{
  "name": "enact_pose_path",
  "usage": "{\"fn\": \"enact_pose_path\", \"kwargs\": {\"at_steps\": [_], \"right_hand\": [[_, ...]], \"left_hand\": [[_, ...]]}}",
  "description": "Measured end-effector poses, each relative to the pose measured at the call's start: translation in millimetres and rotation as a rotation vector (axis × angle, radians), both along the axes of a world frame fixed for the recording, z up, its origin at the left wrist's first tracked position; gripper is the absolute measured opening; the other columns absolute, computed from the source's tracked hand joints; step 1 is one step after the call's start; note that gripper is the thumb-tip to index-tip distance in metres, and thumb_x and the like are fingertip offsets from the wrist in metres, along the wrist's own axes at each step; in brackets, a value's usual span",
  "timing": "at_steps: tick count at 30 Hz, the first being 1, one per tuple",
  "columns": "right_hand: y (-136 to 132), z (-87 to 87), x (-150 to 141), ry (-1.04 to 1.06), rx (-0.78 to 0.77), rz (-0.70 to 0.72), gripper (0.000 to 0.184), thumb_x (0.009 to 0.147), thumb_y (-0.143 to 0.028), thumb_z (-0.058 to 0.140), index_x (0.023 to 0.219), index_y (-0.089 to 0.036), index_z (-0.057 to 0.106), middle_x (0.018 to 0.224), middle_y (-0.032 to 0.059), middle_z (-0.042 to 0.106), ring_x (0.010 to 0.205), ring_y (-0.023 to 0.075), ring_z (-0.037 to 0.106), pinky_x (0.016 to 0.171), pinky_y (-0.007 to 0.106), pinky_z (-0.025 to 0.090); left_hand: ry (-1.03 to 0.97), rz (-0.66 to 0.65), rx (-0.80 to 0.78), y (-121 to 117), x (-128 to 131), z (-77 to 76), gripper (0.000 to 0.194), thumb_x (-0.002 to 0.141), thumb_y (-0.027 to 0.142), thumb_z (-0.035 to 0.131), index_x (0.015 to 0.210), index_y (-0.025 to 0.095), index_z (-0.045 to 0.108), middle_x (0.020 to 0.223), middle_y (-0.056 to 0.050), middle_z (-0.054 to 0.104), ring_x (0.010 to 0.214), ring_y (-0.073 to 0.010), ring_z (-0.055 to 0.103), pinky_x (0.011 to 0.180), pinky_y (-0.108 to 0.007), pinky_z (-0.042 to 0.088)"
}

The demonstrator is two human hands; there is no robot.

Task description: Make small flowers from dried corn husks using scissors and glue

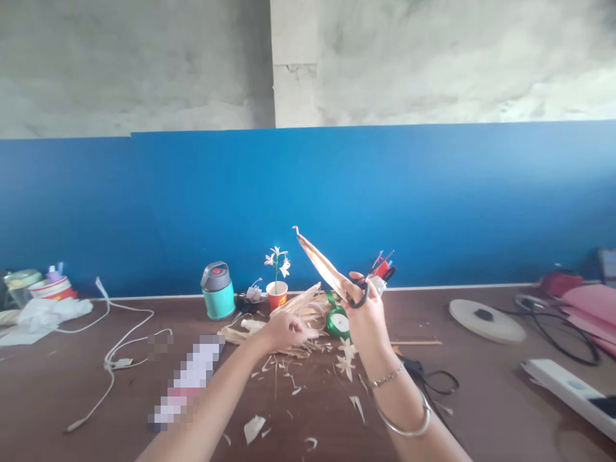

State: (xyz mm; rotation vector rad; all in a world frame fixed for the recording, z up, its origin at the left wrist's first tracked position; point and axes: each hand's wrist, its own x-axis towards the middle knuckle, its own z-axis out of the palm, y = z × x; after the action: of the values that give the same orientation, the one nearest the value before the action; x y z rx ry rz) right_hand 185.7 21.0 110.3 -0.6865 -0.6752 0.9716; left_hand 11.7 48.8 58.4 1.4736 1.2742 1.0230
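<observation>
My right hand [366, 319] is raised above the brown table [72, 391] and closed around black-handled scissors [359, 296]. A long tan husk strip [320, 262] sticks up and to the left from that hand. My left hand [283, 330] reaches into a pile of dried husk strips [301, 307], its fingers curled on some of them. Small husk flowers [346, 359] and cut scraps [254, 428] lie below the hands. Bracelets circle my right wrist.
Behind the pile stand a teal flask [217, 292], a red cup holding a white flower [277, 294] and a green ribbon roll [337, 321]. A white cable [115, 346] trails left. A white disc [486, 319], black cords, a power strip [568, 388] and pink sheets [591, 305] lie right.
</observation>
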Motion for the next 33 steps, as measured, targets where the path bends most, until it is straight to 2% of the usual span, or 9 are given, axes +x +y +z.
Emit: {"fn": "enact_pose_path", "kwargs": {"at_steps": [3, 7, 11, 13, 17, 22, 25, 28, 33], "right_hand": [[-3.8, -0.2, -5.8, -0.046, -0.015, 0.033, 0.037, 0.061, -0.027, 0.075, 0.092, -0.021, 0.056, 0.057, -0.0089, 0.045, 0.047, 0.0062, 0.037, 0.044, 0.019, 0.029], [-8.6, 0.8, -12.2, -0.096, -0.006, 0.060, 0.039, 0.061, -0.032, 0.077, 0.091, -0.022, 0.056, 0.055, -0.0095, 0.043, 0.046, 0.0067, 0.035, 0.043, 0.019, 0.028], [-8.4, 0.6, -11.4, -0.086, -0.004, 0.057, 0.041, 0.057, -0.034, 0.079, 0.088, -0.022, 0.055, 0.054, -0.0096, 0.043, 0.046, 0.0073, 0.036, 0.043, 0.019, 0.028], [-6.8, -0.6, -9.7, -0.088, -0.012, 0.052, 0.042, 0.056, -0.034, 0.080, 0.088, -0.022, 0.055, 0.054, -0.0095, 0.043, 0.046, 0.0073, 0.036, 0.043, 0.019, 0.027], [-3.7, -3.2, -7.4, -0.093, -0.042, 0.031, 0.043, 0.056, -0.033, 0.079, 0.091, -0.021, 0.056, 0.053, -0.0091, 0.043, 0.045, 0.0071, 0.035, 0.042, 0.020, 0.027], [-4.3, -3.6, -7.7, -0.104, -0.029, 0.038, 0.040, 0.059, -0.032, 0.079, 0.090, -0.021, 0.056, 0.053, -0.0088, 0.044, 0.045, 0.0065, 0.034, 0.042, 0.019, 0.026], [-6.0, -3.7, -8.1, -0.118, -0.015, 0.041, 0.038, 0.063, -0.033, 0.077, 0.092, -0.022, 0.056, 0.053, -0.0091, 0.042, 0.045, 0.0061, 0.032, 0.042, 0.019, 0.024], [-7.4, -3.8, -8.7, -0.127, -0.015, 0.045, 0.038, 0.062, -0.034, 0.077, 0.092, -0.022, 0.056, 0.055, -0.0089, 0.042, 0.045, 0.0065, 0.032, 0.042, 0.020, 0.024], [-7.9, -3.8, -9.2, -0.130, -0.015, 0.059, 0.037, 0.064, -0.034, 0.076, 0.092, -0.022, 0.056, 0.057, -0.0083, 0.041, 0.048, 0.0073, 0.033, 0.043, 0.020, 0.024]], "left_hand": [[0.166, -0.187, 0.002, -26.0, -20.2, -7.7, 0.014, 0.046, 0.008, 0.070, 0.042, 0.020, 0.066, 0.042, 0.002, 0.061, 0.044, -0.0142, 0.053, 0.047, -0.022, 0.036], [0.255, -0.199, 0.104, -51.9, -21.8, -29.1, 0.010, 0.060, 0.015, 0.065, 0.050, 0.019, 0.064, 0.058, -0.001, 0.066, 0.065, -0.0184, 0.060, 0.065, -0.026, 0.044], [0.270, -0.381, 0.357, -80.2, 0.0, -67.6, 0.014, 0.082, 0.030, 0.055, 0.081, 0.020, 0.066, 0.113, -0.007, 0.066, 0.113, -0.0239, 0.054, 0.099, -0.036, 0.037], [0.319, -0.601, 0.358, -92.8, 11.8, -87.5, 0.019, 0.083, 0.039, 0.056, 0.091, 0.024, 0.064, 0.106, -0.005, 0.069, 0.115, -0.0243, 0.054, 0.099, -0.038, 0.039], [0.356, -0.678, 0.331, -100.3, 17.5, -110.3, 0.019, 0.088, 0.040, 0.050, 0.094, 0.027, 0.061, 0.107, -0.001, 0.069, 0.108, -0.0225, 0.060, 0.097, -0.040, 0.043], [0.553, -0.514, 0.410, -92.9, -15.9, -100.1, 0.008, 0.086, 0.025, 0.048, 0.087, 0.022, 0.056, 0.131, -0.008, 0.057, 0.125, -0.0261, 0.047, 0.105, -0.040, 0.036], [0.577, -0.382, 0.521, -89.4, -36.3, -84.6, 0.013, 0.088, 0.019, 0.041, 0.088, 0.023, 0.053, 0.116, -0.007, 0.064, 0.111, -0.0210, 0.056, 0.099, -0.035, 0.042], [0.580, -0.217, 0.484, -81.3, -46.4, -76.7, 0.017, 0.090, 0.018, 0.037, 0.083, 0.022, 0.052, 0.111, -0.009, 0.064, 0.109, -0.0225, 0.057, 0.097, -0.038, 0.043], [0.500, -0.336, 0.380, -74.3, -46.2, -84.0, 0.013, 0.086, 0.016, 0.042, 0.087, 0.022, 0.054, 0.125, -0.010, 0.058, 0.125, -0.0230, 0.046, 0.105, -0.038, 0.035]]}}
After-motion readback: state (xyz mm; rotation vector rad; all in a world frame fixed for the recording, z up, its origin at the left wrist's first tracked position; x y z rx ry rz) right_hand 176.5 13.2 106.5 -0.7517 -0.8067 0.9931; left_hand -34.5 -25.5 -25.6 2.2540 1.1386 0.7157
